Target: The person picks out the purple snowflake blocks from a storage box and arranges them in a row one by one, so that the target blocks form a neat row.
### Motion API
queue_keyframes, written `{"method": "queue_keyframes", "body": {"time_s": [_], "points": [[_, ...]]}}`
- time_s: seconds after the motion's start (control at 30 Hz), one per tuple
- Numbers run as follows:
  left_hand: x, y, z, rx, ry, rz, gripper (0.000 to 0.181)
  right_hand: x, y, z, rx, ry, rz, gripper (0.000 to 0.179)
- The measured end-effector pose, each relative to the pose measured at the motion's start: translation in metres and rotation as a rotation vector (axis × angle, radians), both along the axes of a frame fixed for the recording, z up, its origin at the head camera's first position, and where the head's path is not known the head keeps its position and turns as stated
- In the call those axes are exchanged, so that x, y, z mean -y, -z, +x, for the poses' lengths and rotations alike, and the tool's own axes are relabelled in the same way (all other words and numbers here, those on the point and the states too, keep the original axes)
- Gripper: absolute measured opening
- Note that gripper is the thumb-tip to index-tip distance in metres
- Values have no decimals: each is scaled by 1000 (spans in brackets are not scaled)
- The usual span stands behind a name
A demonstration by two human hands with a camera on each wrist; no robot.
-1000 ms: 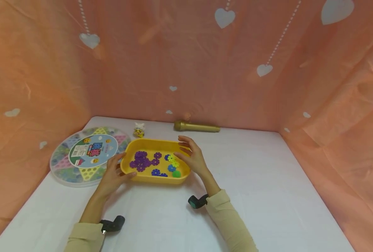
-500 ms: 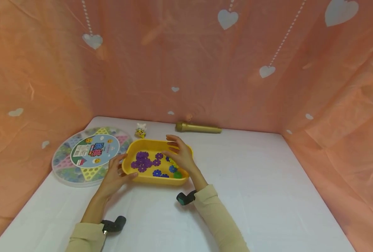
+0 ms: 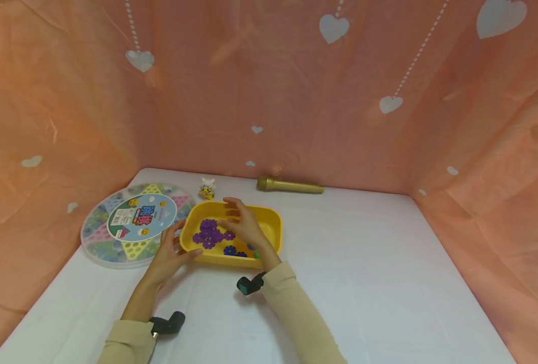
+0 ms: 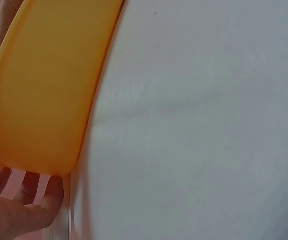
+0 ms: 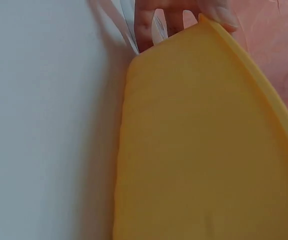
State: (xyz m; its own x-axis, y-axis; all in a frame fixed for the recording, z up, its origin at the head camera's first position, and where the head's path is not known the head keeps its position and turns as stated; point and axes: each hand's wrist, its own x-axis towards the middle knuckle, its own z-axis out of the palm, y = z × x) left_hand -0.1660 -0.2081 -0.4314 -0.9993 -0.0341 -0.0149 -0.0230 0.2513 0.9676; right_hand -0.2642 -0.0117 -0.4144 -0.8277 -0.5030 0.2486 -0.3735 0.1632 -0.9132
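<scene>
With 12 o'clock taken as the side away from the person, the yellow tray (image 3: 228, 261) is rested on a white counter (image 3: 364, 278), and its 9 o'clock end is held by the left hand (image 3: 168, 258). The thumb is laid at the rim by the 8 o'clock corner, while the other fingers, set slightly apart, are curved against the end wall. The right hand (image 3: 246, 227) is held above the tray's middle, its forearm angled in from 5 o'clock; its fingers are spread and gently bent, with a gap left between them and the thumb.

Inside the tray, purple pieces (image 3: 208, 234) are clustered toward 9 o'clock, blue pieces (image 3: 230, 250) are seen near 6 o'clock, and a green piece (image 3: 257, 254) is partly covered by the right forearm at about 4 o'clock. What lies directly beneath the right hand is hidden.

A round board game (image 3: 142, 217) is placed at 9 o'clock, a small figurine (image 3: 207, 189) is stood at 11 o'clock, and a gold microphone (image 3: 290, 185) is laid at 2 o'clock. The counter is backed by an orange-pink curtain (image 3: 269, 91) printed with pale hearts.
</scene>
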Motion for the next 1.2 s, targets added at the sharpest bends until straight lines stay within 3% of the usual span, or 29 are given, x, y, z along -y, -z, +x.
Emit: {"method": "queue_keyframes", "body": {"time_s": [0.23,0.43,0.57,0.73,0.93,1.2], "points": [[2,2,-1,60,-11,25,94,8,7,-5,68,-42,207,57],[3,2,-1,98,-18,21,96,11,13,-6,98,-127,358,53],[3,3,-1,93,-16,42,96,13,16,-7,-19,-174,512,46],[2,4,-2,87,-3,57,96,14,17,-7,-181,-172,689,40],[3,4,-1,73,1,65,93,16,17,-7,-258,-163,715,32],[5,5,-2,80,17,77,92,15,17,-7,-231,-136,719,31]]}}
